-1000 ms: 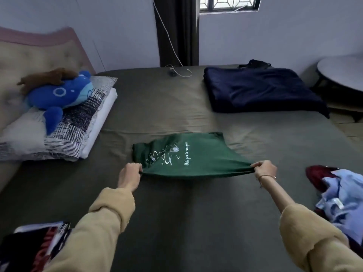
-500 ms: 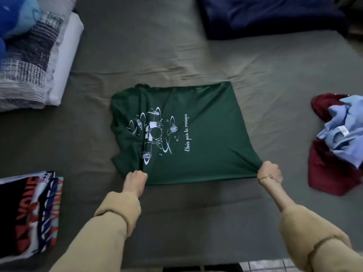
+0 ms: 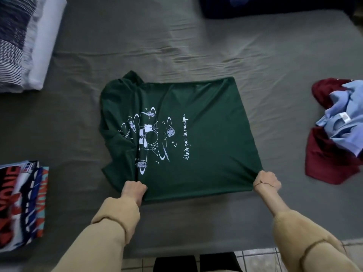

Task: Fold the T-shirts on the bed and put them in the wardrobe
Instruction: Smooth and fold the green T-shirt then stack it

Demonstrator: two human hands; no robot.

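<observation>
A dark green T-shirt (image 3: 206, 124) with a white music print lies spread on the grey bed (image 3: 137, 46), its collar end to the left. My left hand (image 3: 133, 190) grips the shirt's near edge at the left. My right hand (image 3: 267, 179) grips its near right corner. At the right lie a crumpled light blue T-shirt (image 3: 345, 122) and a dark red T-shirt (image 3: 326, 160) beneath it. A stack of folded printed T-shirts (image 3: 21, 203) sits at the near left.
Striped and white pillows (image 3: 29, 40) lie at the far left. A dark navy blanket (image 3: 275, 6) is at the far right edge of the bed. Tiled floor (image 3: 255, 256) shows below the bed's near edge.
The green T-shirt, held stretched above the bed a second ago, now lies flat on it. My view has tilted down and both hands keep their grip on the near edge.
</observation>
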